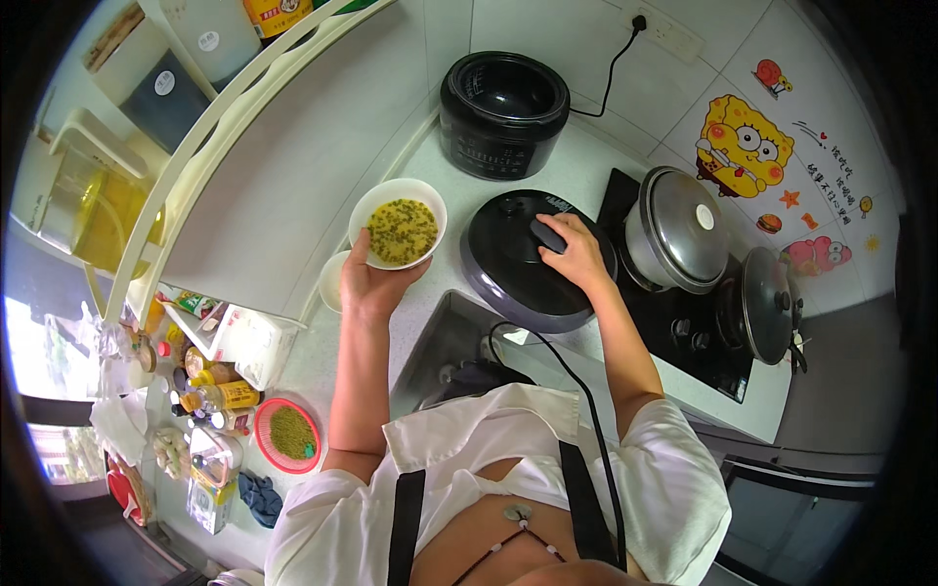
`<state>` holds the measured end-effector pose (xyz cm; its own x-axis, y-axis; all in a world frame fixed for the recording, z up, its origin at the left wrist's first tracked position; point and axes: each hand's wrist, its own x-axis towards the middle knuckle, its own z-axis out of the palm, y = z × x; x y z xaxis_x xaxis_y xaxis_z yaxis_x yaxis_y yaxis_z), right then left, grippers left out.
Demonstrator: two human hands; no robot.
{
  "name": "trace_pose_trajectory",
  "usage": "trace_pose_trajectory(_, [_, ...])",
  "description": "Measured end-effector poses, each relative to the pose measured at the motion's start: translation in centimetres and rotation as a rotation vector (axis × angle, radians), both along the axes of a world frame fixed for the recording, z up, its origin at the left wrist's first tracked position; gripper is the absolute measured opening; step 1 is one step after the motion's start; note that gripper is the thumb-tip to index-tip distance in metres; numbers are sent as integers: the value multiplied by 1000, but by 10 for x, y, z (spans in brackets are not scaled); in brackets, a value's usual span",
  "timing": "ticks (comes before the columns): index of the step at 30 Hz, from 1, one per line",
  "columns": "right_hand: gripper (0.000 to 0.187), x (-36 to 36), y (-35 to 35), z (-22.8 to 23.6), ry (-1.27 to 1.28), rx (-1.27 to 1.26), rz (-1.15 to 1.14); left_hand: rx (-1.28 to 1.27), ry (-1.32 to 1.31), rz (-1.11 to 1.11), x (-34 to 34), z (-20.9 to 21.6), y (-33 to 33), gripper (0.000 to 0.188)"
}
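My left hand (pixel 374 285) is closed round the side of a white bowl (pixel 363 210), thumb at its rim. In the bowl is a yellowish soup (pixel 403 232) with many small green beans or bits. Partly hidden behind that wrist, a second white bowl (pixel 331 280) sits on the counter. My right hand (pixel 578 256) grips the dark handle (pixel 547 232) of a large round black lid (pixel 503 259) with a grey rim. The lid is over the counter beside the stove; what lies under it is hidden.
A black cooker (pixel 503 151) stands uncovered at the back. On the stove (pixel 699 342) are a lidded metal pot (pixel 684 230) and a lidded pan (pixel 765 305). The sink (pixel 430 342) is in front of me, crossed by a black cord (pixel 586 391). Left are bottles and a red basket (pixel 262 435).
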<state>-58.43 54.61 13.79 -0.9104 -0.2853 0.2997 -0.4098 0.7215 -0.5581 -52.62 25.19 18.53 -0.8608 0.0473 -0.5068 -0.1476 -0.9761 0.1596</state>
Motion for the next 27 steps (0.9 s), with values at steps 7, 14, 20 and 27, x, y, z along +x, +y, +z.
trace_pose_trajectory(7, [46, -14, -12, -41, 49, 79, 4, 62, -17, 26, 1, -7, 7, 42])
trace_pose_trajectory(14, [44, -30, -15, -65, 103, 25, 30, -12, 72, 18, -22, -7, 11, 45])
trace_pose_trajectory(20, [43, -43, -18, -73, 140, -51, 45, -167, 127, -9, -78, 7, 22, 43])
trace_pose_trajectory(27, [60, -37, 1, -68, -82, -45, 110, -311, 239, -77, -182, 28, 43, 38])
